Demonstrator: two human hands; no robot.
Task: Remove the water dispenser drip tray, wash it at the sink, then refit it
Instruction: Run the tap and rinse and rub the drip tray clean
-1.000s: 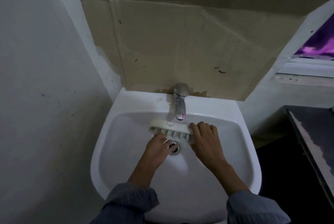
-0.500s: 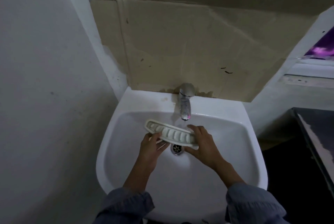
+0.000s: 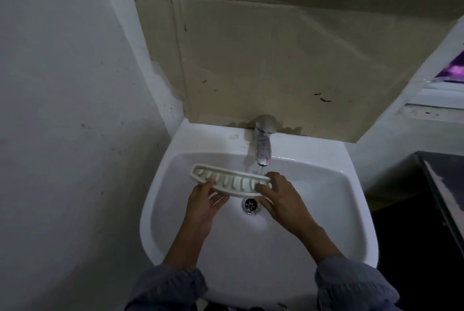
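The drip tray (image 3: 227, 180) is a long, curved white plastic piece with several slots, held level over the basin of the white sink (image 3: 326, 210), its slotted face up. My left hand (image 3: 204, 205) grips its front edge left of centre, thumb on top and fingers beneath. My right hand (image 3: 283, 197) holds its right end, fingers over the rim. The chrome tap (image 3: 263, 140) stands at the sink's back, and a thin stream of water falls from its spout just by the tray's right end. The drain (image 3: 250, 204) shows below the tray, between my hands.
Brown cardboard (image 3: 276, 59) covers the wall behind the sink. A white wall (image 3: 62, 135) stands close on the left. A dark counter edge (image 3: 442, 185) sits to the right, with dark floor space below it.
The tray has turned from its edge to slotted face up and shifted left in the basin. My left hand moved from beneath it to its front edge.
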